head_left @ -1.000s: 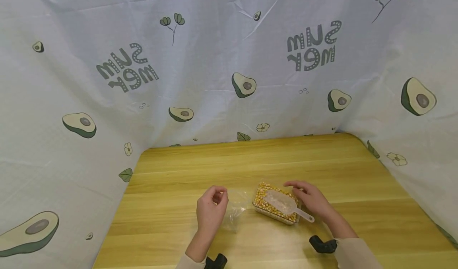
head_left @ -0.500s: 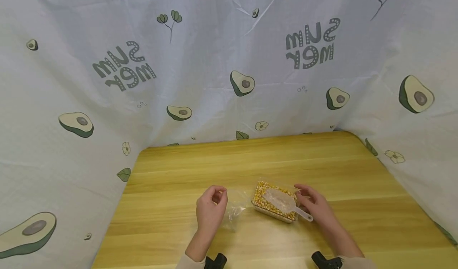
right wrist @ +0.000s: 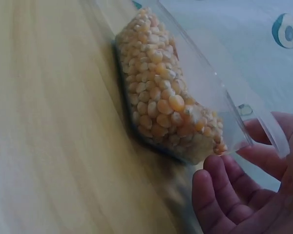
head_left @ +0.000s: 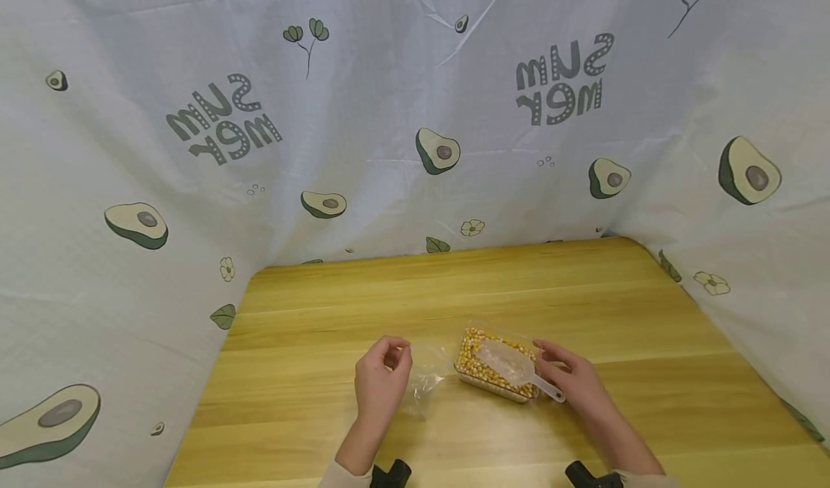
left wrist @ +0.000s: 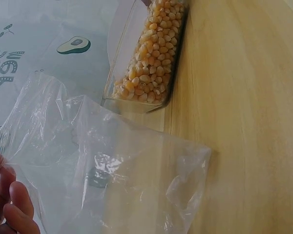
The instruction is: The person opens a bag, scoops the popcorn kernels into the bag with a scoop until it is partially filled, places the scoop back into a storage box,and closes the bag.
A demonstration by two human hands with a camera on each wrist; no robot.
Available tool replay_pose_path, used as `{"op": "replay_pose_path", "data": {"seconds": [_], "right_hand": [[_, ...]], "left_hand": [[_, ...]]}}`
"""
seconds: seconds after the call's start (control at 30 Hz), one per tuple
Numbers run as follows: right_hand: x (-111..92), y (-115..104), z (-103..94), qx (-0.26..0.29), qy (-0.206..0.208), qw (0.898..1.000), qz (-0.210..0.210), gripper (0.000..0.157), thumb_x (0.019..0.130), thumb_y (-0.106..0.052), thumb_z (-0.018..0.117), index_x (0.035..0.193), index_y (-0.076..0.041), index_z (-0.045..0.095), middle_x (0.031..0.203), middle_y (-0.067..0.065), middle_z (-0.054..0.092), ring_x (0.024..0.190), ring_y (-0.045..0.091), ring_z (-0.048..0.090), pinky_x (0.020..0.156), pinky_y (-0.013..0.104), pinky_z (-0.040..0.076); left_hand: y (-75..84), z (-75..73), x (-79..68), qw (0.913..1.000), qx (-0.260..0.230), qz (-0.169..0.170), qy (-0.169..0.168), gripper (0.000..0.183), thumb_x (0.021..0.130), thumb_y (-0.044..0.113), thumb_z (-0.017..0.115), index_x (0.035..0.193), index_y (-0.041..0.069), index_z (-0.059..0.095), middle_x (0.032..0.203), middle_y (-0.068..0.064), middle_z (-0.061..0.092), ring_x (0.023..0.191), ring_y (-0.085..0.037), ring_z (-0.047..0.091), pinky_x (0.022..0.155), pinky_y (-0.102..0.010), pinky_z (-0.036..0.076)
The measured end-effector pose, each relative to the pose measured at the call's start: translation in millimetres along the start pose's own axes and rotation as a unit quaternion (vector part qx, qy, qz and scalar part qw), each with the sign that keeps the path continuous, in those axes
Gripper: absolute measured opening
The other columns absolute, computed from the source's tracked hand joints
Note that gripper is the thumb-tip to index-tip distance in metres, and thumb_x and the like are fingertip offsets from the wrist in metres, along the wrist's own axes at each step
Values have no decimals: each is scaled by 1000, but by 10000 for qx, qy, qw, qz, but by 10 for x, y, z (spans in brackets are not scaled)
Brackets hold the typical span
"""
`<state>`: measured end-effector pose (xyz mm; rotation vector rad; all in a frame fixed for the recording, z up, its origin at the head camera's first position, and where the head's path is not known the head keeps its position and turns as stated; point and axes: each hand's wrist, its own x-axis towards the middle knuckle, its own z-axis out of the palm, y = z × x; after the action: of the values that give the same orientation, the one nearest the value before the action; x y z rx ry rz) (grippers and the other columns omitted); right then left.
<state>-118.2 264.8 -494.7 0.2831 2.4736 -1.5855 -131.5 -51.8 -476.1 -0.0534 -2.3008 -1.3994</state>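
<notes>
In the head view, a clear plastic bag [head_left: 424, 383] hangs from my left hand [head_left: 382, 380], pinched between thumb and fingertips. The left wrist view shows the bag [left wrist: 122, 161] spread out and crumpled, its lower corner over the table. To its right stands a clear rectangular container [head_left: 496, 388] full of yellow corn kernels [right wrist: 158, 92]. A translucent scoop [head_left: 509, 364] lies on the kernels, its handle sticking out over the near right side. My right hand [head_left: 570, 376] is at the container's right end, fingers loosely bent, fingertips right at the wall beside the scoop handle [right wrist: 273, 134].
Everything sits on a wood-grain table [head_left: 311, 308]. A pale cloth [head_left: 363, 113] with avocado prints and mirrored lettering hangs behind it and along both sides. Black wrist mounts [head_left: 392, 473] show below the hands at the near edge.
My right hand has moved right from above the container's far right corner to its right end, its sleeve drawn back nearer me. The left hand and bag have stayed in place.
</notes>
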Motion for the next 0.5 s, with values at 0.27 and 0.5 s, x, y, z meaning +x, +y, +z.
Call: {"op": "replay_pose_path", "data": {"seconds": [0.27,0.5], "right_hand": [[104,-81,-8,-320,-178,9987,-342,54,102,-29,58,149,-6,46,140,24,52,108,21,60,72,26,50],[217,-117,-8,-607,-104,9970,-459,48,102,-27,57,145,-4,51,137,24,55,109,29,59,74,25,49]], "left_hand": [[13,-23,4,9999,25,-90,36,7,85,8,73,83,14,73,62,6,62,56,1,53,53,-20,45],[-10,-48,16,10000,-22,-2,36,8,84,5,72,84,12,74,63,5,62,56,1,53,52,-20,45]]}}
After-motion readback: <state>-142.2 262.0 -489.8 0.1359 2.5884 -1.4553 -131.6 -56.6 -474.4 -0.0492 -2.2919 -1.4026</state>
